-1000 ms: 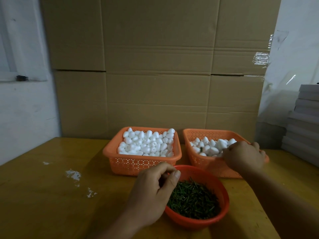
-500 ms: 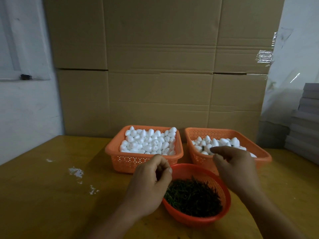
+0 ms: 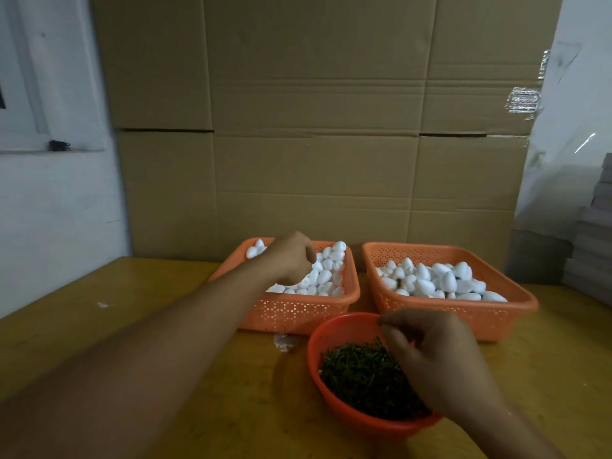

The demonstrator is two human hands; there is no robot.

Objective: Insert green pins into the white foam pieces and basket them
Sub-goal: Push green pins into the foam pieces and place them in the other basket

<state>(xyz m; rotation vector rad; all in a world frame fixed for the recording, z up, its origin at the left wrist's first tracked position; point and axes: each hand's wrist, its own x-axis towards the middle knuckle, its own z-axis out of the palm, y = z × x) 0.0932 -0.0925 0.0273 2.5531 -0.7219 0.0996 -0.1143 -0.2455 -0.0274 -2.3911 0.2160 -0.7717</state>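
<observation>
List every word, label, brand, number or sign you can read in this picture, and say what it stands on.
None can be read.
Cardboard boxes: plain brown faces, no print showing.
Clear tape on the box: shiny, no writing.
Orange baskets and orange bowl: no label or brand showing.
Grey stack at the right edge: no markings legible.

Two baskets (image 3: 298,313) (image 3: 463,318), one bowl (image 3: 334,329), two hands (image 3: 291,256) (image 3: 437,359)

Packing workshop — stacked cardboard cartons (image 3: 318,127).
</observation>
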